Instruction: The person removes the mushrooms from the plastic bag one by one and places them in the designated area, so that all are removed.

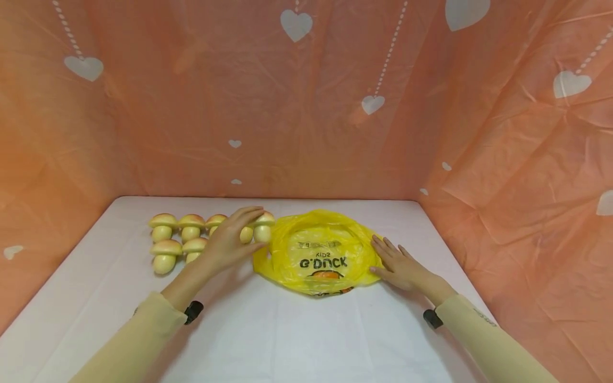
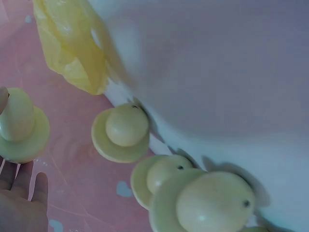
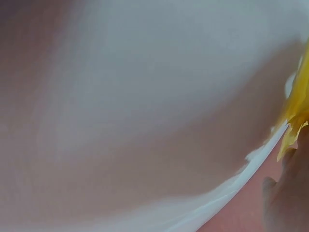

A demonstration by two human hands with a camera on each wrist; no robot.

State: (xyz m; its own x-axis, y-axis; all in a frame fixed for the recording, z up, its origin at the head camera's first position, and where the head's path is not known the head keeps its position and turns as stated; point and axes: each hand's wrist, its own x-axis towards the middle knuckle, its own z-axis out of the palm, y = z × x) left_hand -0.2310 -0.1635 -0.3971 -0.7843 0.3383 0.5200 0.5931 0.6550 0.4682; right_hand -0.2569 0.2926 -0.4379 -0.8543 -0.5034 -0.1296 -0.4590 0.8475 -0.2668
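Note:
My left hand (image 1: 230, 242) holds a toy mushroom (image 1: 263, 229) with a cream stem and a reddish cap, at the left side of the yellow plastic bag (image 1: 280, 268). In the left wrist view, the thumb touches the stem of this mushroom (image 2: 17, 116) and the fingers lie against its cap. Dark "G.DUCK" lettering marks the bag, which lies loosely spread on the table. My right hand (image 1: 404, 267) rests at its right edge, fingers extended and touching the plastic. The right wrist view shows only part of that hand (image 3: 289, 198) beside the yellow bag (image 3: 299, 92).
Several similar mushrooms stand in two rows on the left, including a back one (image 1: 163, 226) and a front one (image 1: 165, 255); the left hand partly covers others. The white-covered table (image 1: 297, 340) is bordered by an orange cloth (image 1: 306, 165) with pale hearts.

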